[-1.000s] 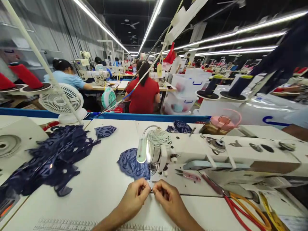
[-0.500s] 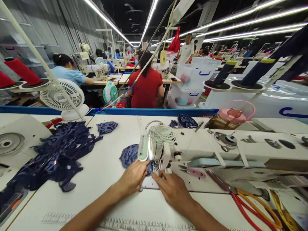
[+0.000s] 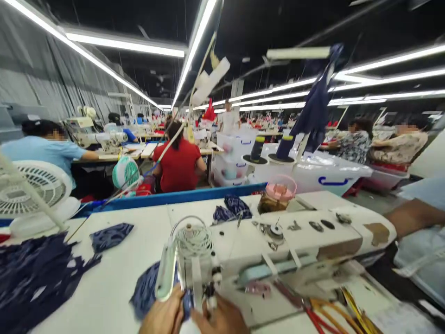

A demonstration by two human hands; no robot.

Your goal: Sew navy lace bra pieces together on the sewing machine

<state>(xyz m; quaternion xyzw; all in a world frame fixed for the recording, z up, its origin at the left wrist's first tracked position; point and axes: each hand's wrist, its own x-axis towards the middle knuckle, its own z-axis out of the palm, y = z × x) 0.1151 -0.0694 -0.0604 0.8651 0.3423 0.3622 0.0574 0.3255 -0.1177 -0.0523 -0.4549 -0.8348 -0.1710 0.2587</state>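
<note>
A patterned navy fabric piece (image 3: 145, 288) lies left of the sewing machine (image 3: 239, 248) and runs under its needle area. My left hand (image 3: 162, 311) is at the lower front of the machine head, fingers bent together on the fabric's edge. Just right of it, my right hand (image 3: 220, 316) rests by the presser foot, its fingers partly hidden by the machine head and blurred. The presser foot and needle are hard to make out. A coil of pale cord (image 3: 194, 241) sits on top of the machine head.
Navy fabric scraps (image 3: 38, 283) cover the table's left side, by a white fan (image 3: 33, 188). Red-handled and orange-handled scissors (image 3: 321, 311) lie at the lower right. A pink basket (image 3: 280, 192) stands behind the machine. A person's arm (image 3: 415, 218) reaches in from the right.
The view has tilted up and turned right, so the hands and machine appear lower and further left. A person's arm now shows at the right. Both hands remain by the machine head.
</note>
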